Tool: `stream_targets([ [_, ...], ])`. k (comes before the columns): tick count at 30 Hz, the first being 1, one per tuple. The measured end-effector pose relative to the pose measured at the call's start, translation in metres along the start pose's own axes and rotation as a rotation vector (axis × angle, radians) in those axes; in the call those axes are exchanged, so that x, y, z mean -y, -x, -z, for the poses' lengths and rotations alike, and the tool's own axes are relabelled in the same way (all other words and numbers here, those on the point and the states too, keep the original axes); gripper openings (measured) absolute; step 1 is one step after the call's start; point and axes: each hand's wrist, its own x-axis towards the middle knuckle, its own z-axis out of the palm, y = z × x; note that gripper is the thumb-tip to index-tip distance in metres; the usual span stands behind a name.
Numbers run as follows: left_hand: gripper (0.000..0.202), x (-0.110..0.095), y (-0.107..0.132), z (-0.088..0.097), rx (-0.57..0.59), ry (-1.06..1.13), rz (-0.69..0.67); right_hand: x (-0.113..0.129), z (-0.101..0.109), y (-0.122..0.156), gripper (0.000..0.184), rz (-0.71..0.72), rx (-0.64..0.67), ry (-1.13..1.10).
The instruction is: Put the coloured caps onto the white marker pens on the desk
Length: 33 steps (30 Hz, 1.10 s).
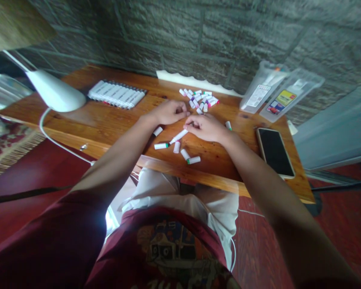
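My left hand rests on the wooden table with its fingers curled in; what they hold, if anything, is hidden. My right hand lies beside it, fingers pinched on the end of a white marker that points down-left. A few white caps and short markers lie in front of the hands. A pile of loose caps with coloured ends sits just beyond the hands. A neat row of white markers lies at the back left.
A black phone lies at the table's right edge. Two clear plastic cases lean on the stone wall. A white lamp head with its cable hangs over the left side. Red carpet surrounds the table.
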Motion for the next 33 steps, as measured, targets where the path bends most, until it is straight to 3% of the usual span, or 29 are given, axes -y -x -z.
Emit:
stream_targets([
  [21, 0.045, 0.0025, -0.0007, -0.0022, 0.014, -0.03, 0.037, -0.0002, 0.0004, 0.0013, 0.027, -0.005, -0.015, -0.019],
  [33, 0.032, -0.004, 0.0041, 0.0025, 0.006, -0.1, 0.02, 0.0, 0.001, 0.0005, 0.029, -0.034, 0.009, 0.024],
])
